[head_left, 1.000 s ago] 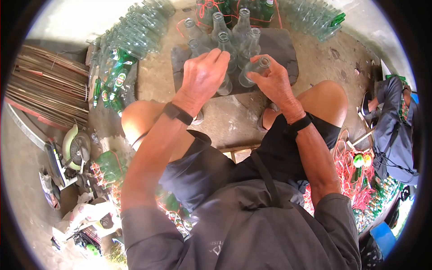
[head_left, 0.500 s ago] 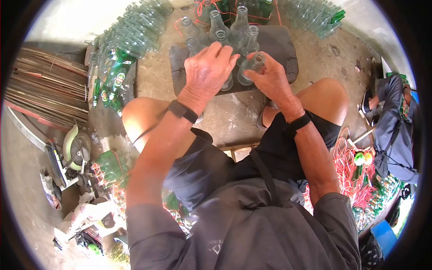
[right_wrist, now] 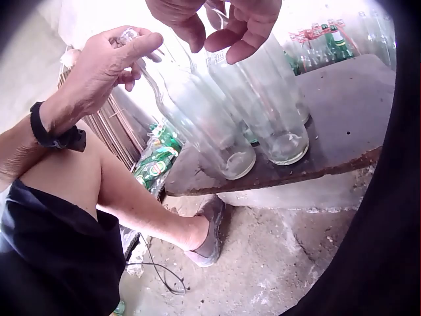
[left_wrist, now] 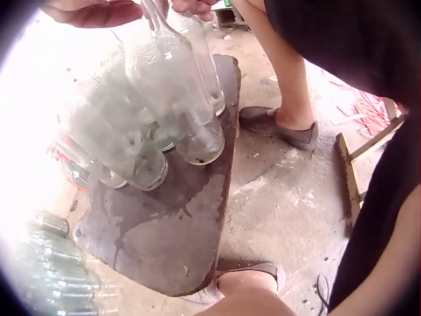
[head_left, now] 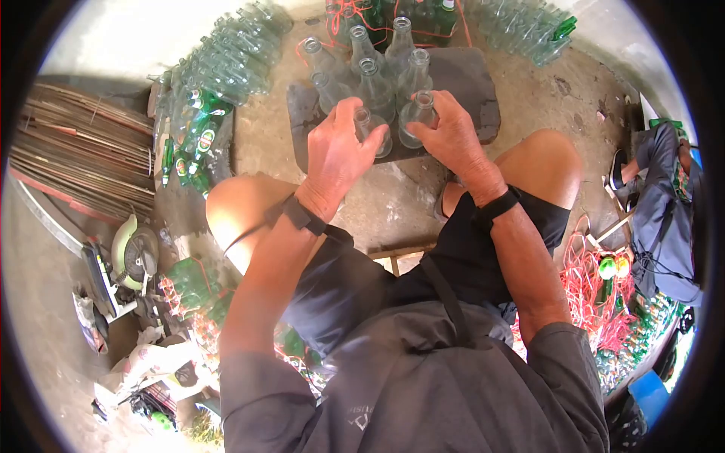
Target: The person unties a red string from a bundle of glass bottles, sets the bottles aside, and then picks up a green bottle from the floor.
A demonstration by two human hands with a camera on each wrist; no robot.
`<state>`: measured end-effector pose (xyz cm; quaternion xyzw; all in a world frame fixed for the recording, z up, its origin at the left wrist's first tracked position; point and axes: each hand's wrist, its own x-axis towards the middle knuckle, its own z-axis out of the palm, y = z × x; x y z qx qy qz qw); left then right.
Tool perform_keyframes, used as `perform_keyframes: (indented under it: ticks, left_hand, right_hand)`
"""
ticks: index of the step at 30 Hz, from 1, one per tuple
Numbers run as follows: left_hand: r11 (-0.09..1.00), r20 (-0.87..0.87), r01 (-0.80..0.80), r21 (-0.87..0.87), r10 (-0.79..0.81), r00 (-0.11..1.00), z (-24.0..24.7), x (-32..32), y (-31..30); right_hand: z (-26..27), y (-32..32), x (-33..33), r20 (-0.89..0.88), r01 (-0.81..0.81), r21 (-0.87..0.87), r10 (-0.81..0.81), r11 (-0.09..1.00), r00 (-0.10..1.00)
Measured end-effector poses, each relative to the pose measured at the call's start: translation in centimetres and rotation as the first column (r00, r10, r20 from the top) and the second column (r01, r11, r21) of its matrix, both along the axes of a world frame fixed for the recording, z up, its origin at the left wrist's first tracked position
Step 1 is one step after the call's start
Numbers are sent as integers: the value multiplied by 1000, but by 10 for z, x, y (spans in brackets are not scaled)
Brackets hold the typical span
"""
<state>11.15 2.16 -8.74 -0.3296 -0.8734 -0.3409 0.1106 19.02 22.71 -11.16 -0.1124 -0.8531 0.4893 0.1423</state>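
Note:
Several clear glass bottles point(head_left: 375, 84) stand upright in a cluster on a dark board point(head_left: 468, 87). My left hand point(head_left: 332, 147) holds the front-left bottle point(head_left: 371, 140) near its neck, thumb on one side and fingers on the other. Beside it, my right hand point(head_left: 453, 136) grips the front-right bottle point(head_left: 418, 113) by its upper part, with the thumb across the near side. In the right wrist view both front bottles have their bases on the board, close to its edge. The left wrist view shows a bottle point(left_wrist: 168, 72) close up, its top hidden by the frame edge.
Rows of clear bottles point(head_left: 226, 57) lie stacked at the back left, with green bottles point(head_left: 200, 140) below them. More bottles point(head_left: 525, 30) are piled at the back right. Bottles bound with red string point(head_left: 385, 21) stand behind the board. Wooden strips point(head_left: 83, 147) lie at far left.
My left hand has come down and back from over the bottles to the neck of the front-left one. My right hand stays at its bottle, which sits slightly further left.

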Motion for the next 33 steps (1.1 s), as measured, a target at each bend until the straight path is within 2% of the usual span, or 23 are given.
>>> perform_keyframes:
  ticks: [4,16,21,23,25,26,27,29,31,33]
  left_hand:
    - [1000,118,15,13,-16,993,0,1,-4]
    - [990,67,35,137,-45,997,1,-3,14]
    - [992,93,34,123,-46,995,3,0,19]
    - [995,90,33,97,-41,995,0,2,21]
    - [990,-81,39,139,-27,996,-5,0,24]
    - [992,-96,16,124,-4,995,-7,-2,23]
    - [991,-84,22,134,-11,996,-8,-1,23]
    - [992,-85,2,126,9,996,-10,1,19]
    - [987,41,7,161,-13,999,-11,2,19]
    - [988,27,0,156,-4,1000,-11,1,17]
  right_hand:
    - [0,-1,0,-20,11,17,-10,1000,1000]
    - [4,0,0,-2,28,11,-28,1000,1000]
    - [4,0,-1,-6,26,9,-26,1000,1000]
    - [3,0,0,-72,5,38,-2,999,997]
    - [4,3,1,-67,10,41,-7,999,998]
    - [4,1,-1,-67,11,39,-8,999,998]
    - [4,0,-1,-80,-18,19,19,1000,997]
    - [5,3,0,1,-8,18,8,1000,1000]
    - [8,3,0,21,-19,8,19,1000,1000]
    - [8,5,0,43,-19,12,18,1000,999]
